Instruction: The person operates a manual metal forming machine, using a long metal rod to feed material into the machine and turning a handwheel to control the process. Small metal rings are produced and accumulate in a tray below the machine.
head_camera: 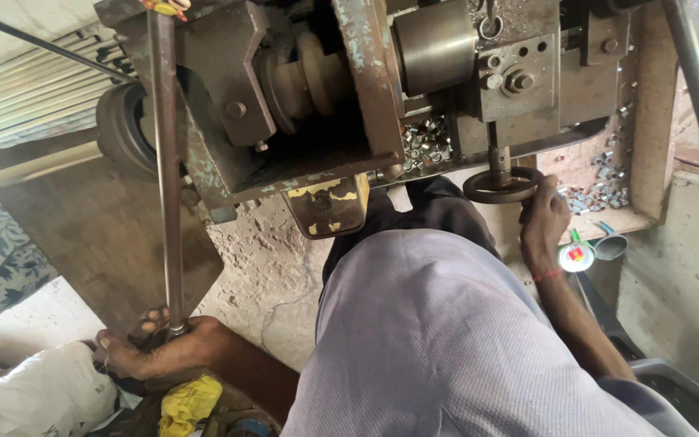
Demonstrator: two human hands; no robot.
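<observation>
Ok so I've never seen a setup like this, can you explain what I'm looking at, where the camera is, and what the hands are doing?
The camera sits on the person's head and looks down over their lap, so you see their own two hands. In front is a heavy, worn metal workshop machine. The right hand grips a small round handwheel under the machine. The left hand holds the lower end of a long steel rod that runs up to the machine. Small shiny metal nuts lie piled in the machine's tray. A yellow cloth and a white sack lie near the left hand.
</observation>
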